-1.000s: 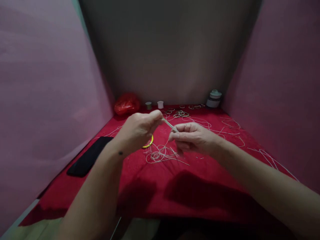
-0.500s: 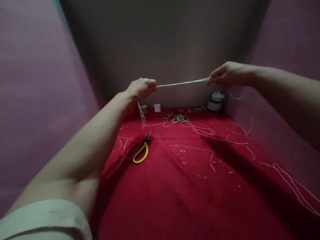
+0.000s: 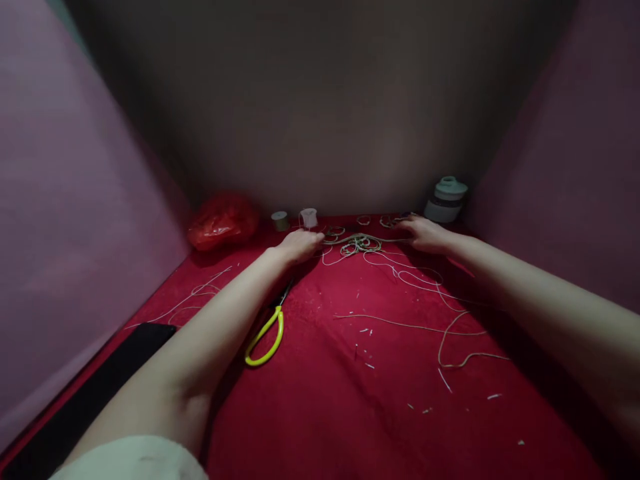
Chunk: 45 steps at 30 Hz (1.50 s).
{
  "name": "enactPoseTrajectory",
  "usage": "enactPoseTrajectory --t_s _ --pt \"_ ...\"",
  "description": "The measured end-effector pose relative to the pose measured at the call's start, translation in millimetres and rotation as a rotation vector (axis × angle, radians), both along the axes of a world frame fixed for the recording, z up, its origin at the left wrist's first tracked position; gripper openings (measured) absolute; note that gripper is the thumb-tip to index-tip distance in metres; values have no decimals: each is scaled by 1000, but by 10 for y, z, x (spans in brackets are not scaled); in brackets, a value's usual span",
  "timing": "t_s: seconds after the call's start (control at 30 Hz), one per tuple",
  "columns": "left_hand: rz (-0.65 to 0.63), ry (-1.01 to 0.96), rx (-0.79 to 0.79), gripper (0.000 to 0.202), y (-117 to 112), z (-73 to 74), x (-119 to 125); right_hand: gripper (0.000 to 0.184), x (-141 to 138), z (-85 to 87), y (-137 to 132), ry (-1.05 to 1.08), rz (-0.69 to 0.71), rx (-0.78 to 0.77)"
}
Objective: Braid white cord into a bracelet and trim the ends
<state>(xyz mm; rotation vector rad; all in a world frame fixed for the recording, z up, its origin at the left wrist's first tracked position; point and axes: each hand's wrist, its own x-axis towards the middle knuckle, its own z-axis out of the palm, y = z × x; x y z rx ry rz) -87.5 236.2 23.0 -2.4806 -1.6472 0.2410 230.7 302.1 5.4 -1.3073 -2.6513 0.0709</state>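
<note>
Low over the far part of the red cloth, my left hand (image 3: 301,246) is closed on one end of a cord (image 3: 345,238). The cord runs across to my right hand (image 3: 424,233), which pinches its other end with the fingers pointing left. Just beneath it lies a tangled heap of cords (image 3: 361,247). Scissors with yellow handles (image 3: 280,327) rest on the cloth, partly behind my left forearm. Small looped cord pieces (image 3: 364,220) lie between the hands near the back wall. My right fingertips are close to another looped piece (image 3: 386,221).
Two thread spools, a greenish one (image 3: 281,221) and a white one (image 3: 309,217), stand by the back wall. A red plastic bag (image 3: 223,221) sits far left, a lidded jar (image 3: 445,200) far right. A black flat object (image 3: 95,393) lies left. Loose threads and snippets dot the red cloth (image 3: 320,413).
Both hands have come down from the raised position to just above the cloth, with the cord between them. The view has shifted, bringing the red bag and black object into sight.
</note>
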Motion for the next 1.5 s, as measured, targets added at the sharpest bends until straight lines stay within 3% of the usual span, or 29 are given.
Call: enactPoseTrajectory --t_s 0.07,0.23,0.4,0.53,0.77,1.0,1.07,1.2,1.27,1.33,1.43,1.5 --pt "-36 0 -11 25 -37 39 -26 46 67 96 -45 8 -64 -9" --pt "-69 3 -3 24 -189 259 34 23 257 382 -313 25 -151 -140" --pt "-142 -52 -75 24 -479 453 270 11 421 513 -691 162 -182 -333" --pt "-234 -143 -127 21 -739 501 503 9 537 567 -1007 142 -229 -339" --pt "-334 -194 -227 21 -1133 447 970 11 641 461 -1515 208 -185 -400" --pt "-259 -89 -184 20 -1176 161 1462 15 351 274 -1913 450 -70 -315" --pt "-238 -102 -139 20 -1209 171 1490 27 274 221 -1993 476 -50 -300" --pt "-206 -149 -90 22 -1323 356 1445 49 230 133 -2055 403 34 -242" --pt "-171 -158 -93 25 -1352 408 1437 38 267 110 -2046 300 28 -212" --pt "-139 -148 -109 21 -1343 369 1453 20 331 100 -2039 243 8 -223" --pt "-103 -116 -139 26 -1284 188 1487 5 428 94 -2062 222 19 -283" --pt "-94 -119 -139 28 -1247 76 1483 9 467 88 -2100 236 29 -314"
